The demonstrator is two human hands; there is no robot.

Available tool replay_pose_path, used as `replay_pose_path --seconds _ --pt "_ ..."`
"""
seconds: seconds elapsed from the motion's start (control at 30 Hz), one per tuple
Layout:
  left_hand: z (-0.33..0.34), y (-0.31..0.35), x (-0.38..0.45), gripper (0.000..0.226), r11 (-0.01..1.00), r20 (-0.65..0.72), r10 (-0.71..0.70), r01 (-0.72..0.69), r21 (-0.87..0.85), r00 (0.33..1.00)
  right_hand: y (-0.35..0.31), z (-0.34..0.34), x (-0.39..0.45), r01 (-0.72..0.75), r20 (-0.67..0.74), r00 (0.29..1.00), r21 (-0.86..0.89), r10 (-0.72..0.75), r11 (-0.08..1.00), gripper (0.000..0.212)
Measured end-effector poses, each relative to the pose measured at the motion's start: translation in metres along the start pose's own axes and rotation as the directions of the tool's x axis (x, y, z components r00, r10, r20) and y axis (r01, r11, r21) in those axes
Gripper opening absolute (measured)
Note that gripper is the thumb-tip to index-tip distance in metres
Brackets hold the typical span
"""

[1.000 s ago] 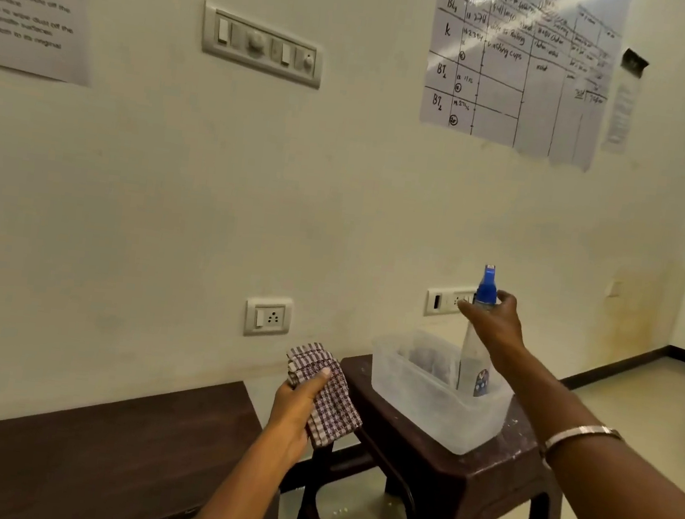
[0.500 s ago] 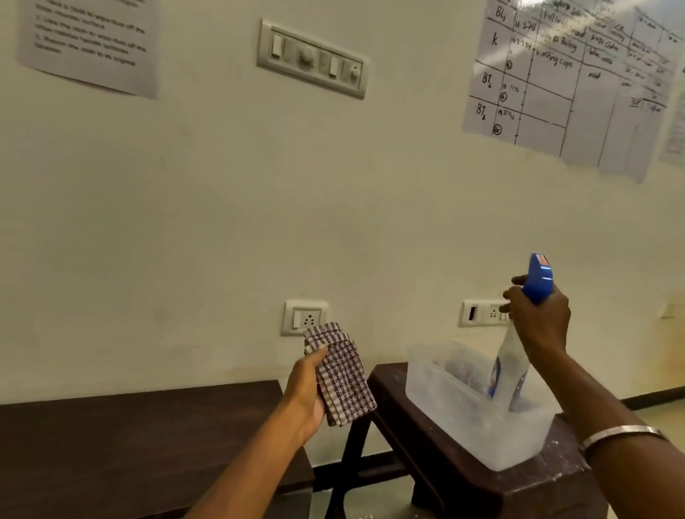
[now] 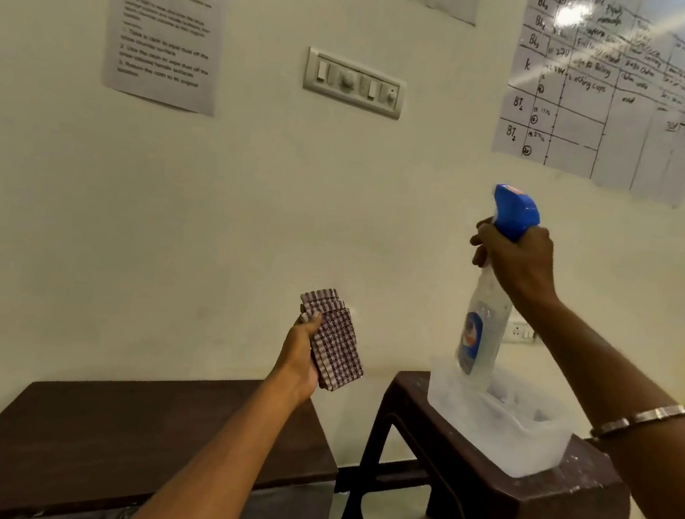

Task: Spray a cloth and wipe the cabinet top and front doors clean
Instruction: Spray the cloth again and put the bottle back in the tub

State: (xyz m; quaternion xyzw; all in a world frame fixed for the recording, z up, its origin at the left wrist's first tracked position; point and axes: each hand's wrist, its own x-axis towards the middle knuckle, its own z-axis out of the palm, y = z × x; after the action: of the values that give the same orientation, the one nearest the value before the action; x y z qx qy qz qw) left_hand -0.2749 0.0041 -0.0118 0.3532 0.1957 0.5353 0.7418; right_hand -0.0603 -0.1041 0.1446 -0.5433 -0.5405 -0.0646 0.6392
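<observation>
My left hand (image 3: 302,358) grips a folded checked cloth (image 3: 333,338) and holds it upright in front of the wall, above the right end of the dark brown cabinet top (image 3: 128,440). My right hand (image 3: 515,259) grips the neck of a clear spray bottle (image 3: 483,328) with a blue trigger head. The bottle hangs just above a translucent plastic tub (image 3: 526,437), its base at the tub's rim. The nozzle faces left toward the cloth, about an arm's width away. The cabinet's front doors are almost out of view at the bottom.
The tub sits on a dark brown plastic stool (image 3: 517,505) right of the cabinet. On the cream wall hang a switch panel (image 3: 353,84), a printed sheet (image 3: 166,26) and a hand-drawn chart (image 3: 612,89). Floor shows between cabinet and stool.
My right hand has lifted the spray bottle up out of the tub. My left hand has raised the cloth slightly. The view has shifted left and up.
</observation>
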Motion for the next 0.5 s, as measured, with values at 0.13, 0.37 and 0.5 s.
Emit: replay_pose_path --seconds 0.13,0.37,0.5 --pt "-0.012 0.018 -0.008 0.031 1.0 -0.033 0.021 -0.022 -0.017 0.999 -0.001 0.042 -0.053 -0.098 0.176 0.98 0.054 0.087 0.994 0.029" --pt "-0.037 0.027 -0.016 0.033 0.999 -0.069 0.038 -0.037 0.016 0.997 0.014 0.115 -0.166 -0.295 0.471 0.855 0.097 0.218 0.95 0.026" --pt "-0.047 0.029 -0.018 0.033 0.998 -0.099 0.059 -0.058 0.019 0.993 0.011 0.136 -0.196 -0.339 0.535 0.812 0.105 0.234 0.935 0.022"
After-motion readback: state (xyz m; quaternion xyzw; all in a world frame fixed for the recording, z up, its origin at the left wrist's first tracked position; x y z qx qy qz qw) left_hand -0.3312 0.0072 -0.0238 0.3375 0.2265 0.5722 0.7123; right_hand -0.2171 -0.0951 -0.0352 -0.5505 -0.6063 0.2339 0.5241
